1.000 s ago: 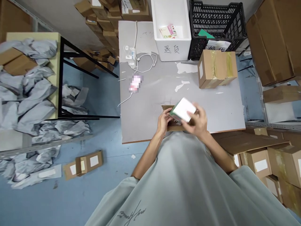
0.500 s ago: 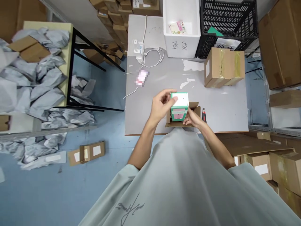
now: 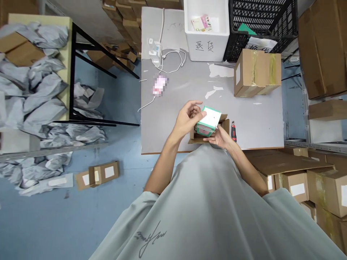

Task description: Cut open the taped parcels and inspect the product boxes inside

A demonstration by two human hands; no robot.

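A green and white box point(image 3: 209, 118) with a pink label is held tilted above an open cardboard box point(image 3: 225, 127) at the table's front edge. My left hand point(image 3: 187, 117) grips its upper left side, the thumb lying on the white top. From below and the right, my right hand point(image 3: 220, 137) supports it with the fingers under its lower side. Part of the cardboard box is hidden behind the green and white box and my hands. Just right of it lies a red and black utility knife point(image 3: 233, 132).
On the grey table point(image 3: 168, 126) are a white bin point(image 3: 207, 47), a black crate point(image 3: 261, 21), taped cardboard boxes point(image 3: 249, 72), white cables point(image 3: 176, 70) and a blurred pink item point(image 3: 160, 85). Left stands a rack point(image 3: 66, 65) of grey parcels; cartons point(image 3: 296, 187) are stacked at the right.
The green and white box has turned and tilted, its top shifting right. My right hand has moved lower and further under it. The whole view has shifted slightly.
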